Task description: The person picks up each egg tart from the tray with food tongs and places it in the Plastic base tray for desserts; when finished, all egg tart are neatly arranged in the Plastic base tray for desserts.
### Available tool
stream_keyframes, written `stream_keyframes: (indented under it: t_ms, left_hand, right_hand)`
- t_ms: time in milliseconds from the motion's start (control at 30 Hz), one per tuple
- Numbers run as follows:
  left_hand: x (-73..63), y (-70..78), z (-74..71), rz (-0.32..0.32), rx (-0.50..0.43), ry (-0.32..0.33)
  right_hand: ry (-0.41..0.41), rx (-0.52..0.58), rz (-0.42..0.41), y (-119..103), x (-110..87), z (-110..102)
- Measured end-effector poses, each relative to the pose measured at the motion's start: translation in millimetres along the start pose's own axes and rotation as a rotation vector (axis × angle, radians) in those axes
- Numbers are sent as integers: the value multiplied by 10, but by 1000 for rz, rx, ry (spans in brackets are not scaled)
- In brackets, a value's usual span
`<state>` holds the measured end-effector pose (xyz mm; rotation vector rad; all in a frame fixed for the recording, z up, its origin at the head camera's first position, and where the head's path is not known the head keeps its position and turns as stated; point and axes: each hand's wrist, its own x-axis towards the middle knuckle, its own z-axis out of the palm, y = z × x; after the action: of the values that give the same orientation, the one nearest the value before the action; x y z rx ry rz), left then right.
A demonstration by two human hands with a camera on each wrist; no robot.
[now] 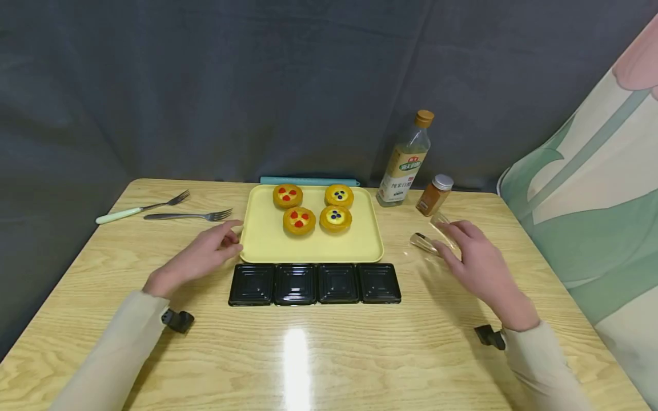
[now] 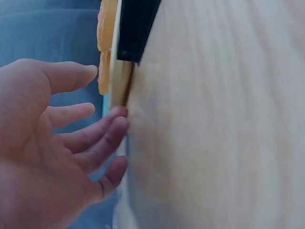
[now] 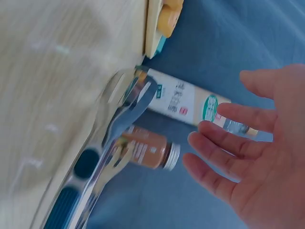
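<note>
My left hand [image 1: 205, 254] is at the left edge of a yellow tray [image 1: 262, 242], fingers loosely bent and holding nothing. On the tray sit two tarts with red toppings [image 1: 299, 221] and two with dark blue toppings [image 1: 336, 219]. To the right, a pair of clear tongs [image 1: 424, 244] lies on the table, partly hidden under my right hand [image 1: 483, 262] in the head view. The right wrist view has the right hand [image 3: 257, 148] with spread, relaxed fingers, apart from the tongs [image 3: 86, 163].
A row of black square trays [image 1: 295, 284] lies in front of the yellow tray. A vinegar bottle [image 1: 403, 168] and a small spice jar [image 1: 434, 195] stand at the back right. Two forks [image 1: 187, 216] lie at left. A teal stick [image 1: 308, 181] runs behind the tray.
</note>
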<state>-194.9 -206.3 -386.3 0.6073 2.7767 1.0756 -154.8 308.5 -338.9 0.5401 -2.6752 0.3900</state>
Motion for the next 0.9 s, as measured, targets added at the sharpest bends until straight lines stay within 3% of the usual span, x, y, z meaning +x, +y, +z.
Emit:
stream_keyframes:
  t_ms: [200, 467, 767, 900]
  left_hand:
    - [18, -159, 43, -29, -114, 35]
    - [24, -208, 160, -37, -192, 119]
    - [47, -252, 226, -46, -214, 158]
    - [47, -256, 237, -56, -228, 161]
  right_hand:
    - [46, 52, 27, 166, -166, -94]
    - [111, 162, 42, 418, -400, -166]
    - [61, 237, 139, 735, -618, -186]
    - [-11, 266, 196, 854, -671, -188]
